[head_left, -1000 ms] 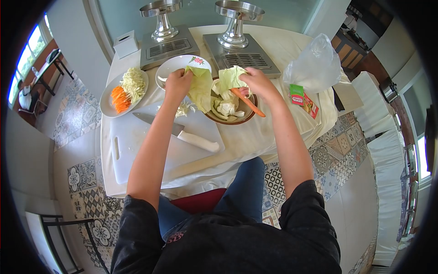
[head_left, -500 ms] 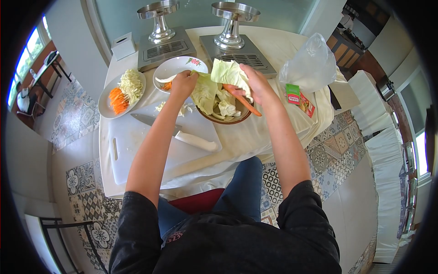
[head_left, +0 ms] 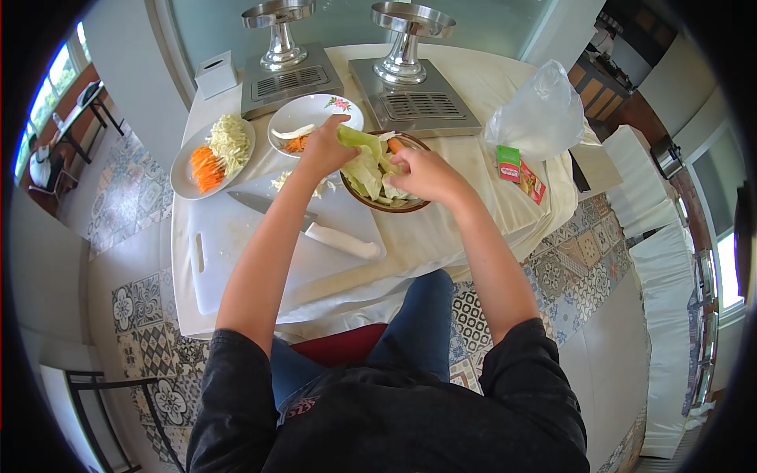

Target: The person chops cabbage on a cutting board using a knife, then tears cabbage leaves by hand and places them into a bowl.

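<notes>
A brown-rimmed bowl (head_left: 394,208) holds pale green cabbage leaves (head_left: 363,172). My left hand (head_left: 325,150) is at the bowl's left side, its fingers closed on the edge of a leaf that hangs over the rim. Over the right half of the bowl my right hand (head_left: 430,175) reaches in from above, thumb and fingers curled onto cabbage. An orange carrot (head_left: 396,145) shows only its end beside my right thumb; the rest is hidden by the hand. A knife (head_left: 251,202) and a white peeled radish-like piece (head_left: 342,240) lie on the white cutting board (head_left: 229,268).
Left of the board stands a plate (head_left: 183,180) of shredded carrot and cabbage. A flowered white bowl (head_left: 303,106) is behind my left hand. Two metal stands (head_left: 284,51) (head_left: 400,59) are at the back. A plastic bag (head_left: 532,114) and seasoning packets (head_left: 520,175) lie right.
My right hand has come down into the bowl, and the large cabbage leaf it held up is now lowered there. My left hand has shifted slightly right.
</notes>
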Available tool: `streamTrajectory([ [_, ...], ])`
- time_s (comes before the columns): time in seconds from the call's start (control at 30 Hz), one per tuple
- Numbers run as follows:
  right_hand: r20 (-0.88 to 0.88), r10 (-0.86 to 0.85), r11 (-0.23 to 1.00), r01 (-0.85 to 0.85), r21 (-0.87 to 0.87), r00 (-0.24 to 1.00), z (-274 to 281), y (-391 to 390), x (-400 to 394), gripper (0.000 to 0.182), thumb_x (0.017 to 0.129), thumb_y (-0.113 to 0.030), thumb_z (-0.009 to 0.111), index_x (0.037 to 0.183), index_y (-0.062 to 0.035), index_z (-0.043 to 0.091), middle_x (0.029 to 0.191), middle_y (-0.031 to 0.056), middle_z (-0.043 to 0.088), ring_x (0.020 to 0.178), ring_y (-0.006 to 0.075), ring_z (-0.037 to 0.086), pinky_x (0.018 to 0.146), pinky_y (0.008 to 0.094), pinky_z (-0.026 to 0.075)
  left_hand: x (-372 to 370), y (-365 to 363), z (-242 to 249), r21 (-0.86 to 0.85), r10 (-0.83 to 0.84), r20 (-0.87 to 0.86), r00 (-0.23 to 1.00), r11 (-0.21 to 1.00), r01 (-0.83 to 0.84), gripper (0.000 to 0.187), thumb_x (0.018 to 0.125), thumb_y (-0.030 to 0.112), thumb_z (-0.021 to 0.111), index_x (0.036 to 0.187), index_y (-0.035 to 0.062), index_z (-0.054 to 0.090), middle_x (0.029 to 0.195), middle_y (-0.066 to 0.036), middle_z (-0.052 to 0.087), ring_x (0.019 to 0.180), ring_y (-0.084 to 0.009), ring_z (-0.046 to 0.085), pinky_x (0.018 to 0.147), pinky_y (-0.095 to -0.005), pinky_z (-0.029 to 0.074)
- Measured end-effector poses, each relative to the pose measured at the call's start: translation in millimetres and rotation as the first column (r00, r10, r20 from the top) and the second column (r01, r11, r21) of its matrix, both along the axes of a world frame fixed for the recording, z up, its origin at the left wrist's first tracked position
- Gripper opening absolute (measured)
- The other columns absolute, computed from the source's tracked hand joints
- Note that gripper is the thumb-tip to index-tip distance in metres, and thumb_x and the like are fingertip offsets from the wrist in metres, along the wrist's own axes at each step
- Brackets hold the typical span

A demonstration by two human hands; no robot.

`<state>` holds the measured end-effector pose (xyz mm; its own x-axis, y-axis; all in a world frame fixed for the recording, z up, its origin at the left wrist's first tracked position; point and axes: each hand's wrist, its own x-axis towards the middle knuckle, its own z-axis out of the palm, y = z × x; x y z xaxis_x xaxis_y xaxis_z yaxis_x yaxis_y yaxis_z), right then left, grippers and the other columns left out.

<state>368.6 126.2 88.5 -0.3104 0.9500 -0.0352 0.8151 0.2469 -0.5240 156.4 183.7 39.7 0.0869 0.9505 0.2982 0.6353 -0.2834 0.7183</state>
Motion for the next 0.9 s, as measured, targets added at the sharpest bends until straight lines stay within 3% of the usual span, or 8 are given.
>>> streamTrajectory([
  [0.17, 0.022, 0.017, 0.993, -0.019, 0.116, 1.000, -26, -6, 5, 0.066, 0.073, -0.021, 0.081, 0.130, 0.0001, 0.054, 0.111, 0.0221, 0.069, 0.105, 0.0315, 0.067, 0.090, 0.0376, 0.051, 12, -9, 3, -0.004, -0.013, -0.013, 1.000, 1.000, 0.013, 0.067, 0.074, 0.019, 0.078, 0.134, 0.0079, 0.050, 0.113, -0.025, 0.066, 0.107, -0.0413, 0.063, 0.092, -0.0457, 0.050],
  [0.33, -0.362, -0.061, 0.998, 0.052, -0.036, 0.930, -19, 3, 32, 0.062, 0.080, -0.014, 0.078, 0.134, -0.0030, 0.051, 0.113, 0.0142, 0.069, 0.100, 0.0200, 0.066, 0.086, 0.0303, 0.051, 14, -18, 0, 0.056, 0.070, 0.063, 0.996, 0.996, -0.074, 0.067, 0.078, 0.021, 0.077, 0.136, 0.0070, 0.047, 0.111, -0.025, 0.066, 0.105, -0.0421, 0.063, 0.093, -0.0462, 0.049],
  [0.43, -0.554, -0.029, 0.999, 0.001, -0.051, 0.832, -15, 3, 40, 0.058, 0.084, -0.005, 0.075, 0.136, -0.0051, 0.050, 0.115, 0.0096, 0.067, 0.098, 0.0141, 0.064, 0.085, 0.0279, 0.050, 8, -22, -8, 0.306, 0.112, 0.047, 0.993, 0.944, -0.121, 0.063, 0.081, 0.021, 0.075, 0.135, 0.0054, 0.048, 0.108, -0.025, 0.066, 0.101, -0.0419, 0.063, 0.090, -0.0460, 0.050],
  [0.53, -0.672, 0.082, 0.997, -0.067, 0.048, 0.736, -10, -11, 30, 0.061, 0.082, -0.001, 0.075, 0.137, -0.0053, 0.049, 0.115, 0.0096, 0.067, 0.100, 0.0133, 0.064, 0.087, 0.0280, 0.051, 1, -47, 1, 0.350, 0.102, 0.082, 0.991, 0.929, -0.125, 0.055, 0.086, 0.019, 0.072, 0.134, 0.0032, 0.049, 0.109, -0.020, 0.066, 0.101, -0.0315, 0.065, 0.086, -0.0397, 0.051],
  [0.57, -0.692, 0.121, 0.993, -0.079, 0.093, 0.711, -9, -19, 21, 0.062, 0.081, 0.000, 0.075, 0.138, -0.0056, 0.049, 0.115, 0.0093, 0.067, 0.100, 0.0131, 0.064, 0.088, 0.0281, 0.051, 0, -62, 8, 0.179, 0.014, 0.204, 0.979, 0.983, -0.052, 0.052, 0.088, 0.019, 0.071, 0.133, 0.0020, 0.050, 0.111, -0.018, 0.065, 0.101, -0.0273, 0.064, 0.084, -0.0371, 0.051],
  [0.63, -0.721, 0.205, 0.978, -0.113, 0.174, 0.662, -8, -38, 2, 0.062, 0.080, 0.001, 0.075, 0.136, -0.0060, 0.051, 0.116, 0.0093, 0.067, 0.102, 0.0146, 0.064, 0.090, 0.0294, 0.051, 3, -100, 21, -0.139, -0.083, 0.466, 0.881, 0.976, 0.166, 0.047, 0.091, 0.019, 0.069, 0.130, -0.0003, 0.051, 0.114, -0.014, 0.064, 0.102, -0.0191, 0.063, 0.082, -0.0320, 0.050],
  [0.73, -0.705, 0.319, 0.944, -0.150, 0.293, 0.634, -10, -69, -26, 0.057, 0.078, 0.001, 0.074, 0.131, -0.0063, 0.056, 0.118, 0.0098, 0.067, 0.107, 0.0189, 0.065, 0.093, 0.0324, 0.052, 3, -149, 15, -0.116, -0.140, 0.782, 0.607, 0.924, 0.364, 0.047, 0.092, 0.017, 0.070, 0.131, -0.0024, 0.050, 0.117, -0.010, 0.062, 0.106, -0.0133, 0.061, 0.085, -0.0282, 0.050],
  [0.9, -0.696, 0.436, 0.891, -0.163, 0.424, 0.571, -22, -93, -52, 0.051, 0.076, 0.005, 0.069, 0.126, -0.0049, 0.060, 0.125, 0.0116, 0.063, 0.114, 0.0235, 0.062, 0.097, 0.0349, 0.051, -10, -186, 10, 0.023, -0.168, 0.861, 0.480, 0.956, 0.292, 0.053, 0.088, 0.003, 0.072, 0.134, -0.0026, 0.046, 0.117, -0.011, 0.063, 0.109, -0.0163, 0.062, 0.094, -0.0304, 0.050],
])
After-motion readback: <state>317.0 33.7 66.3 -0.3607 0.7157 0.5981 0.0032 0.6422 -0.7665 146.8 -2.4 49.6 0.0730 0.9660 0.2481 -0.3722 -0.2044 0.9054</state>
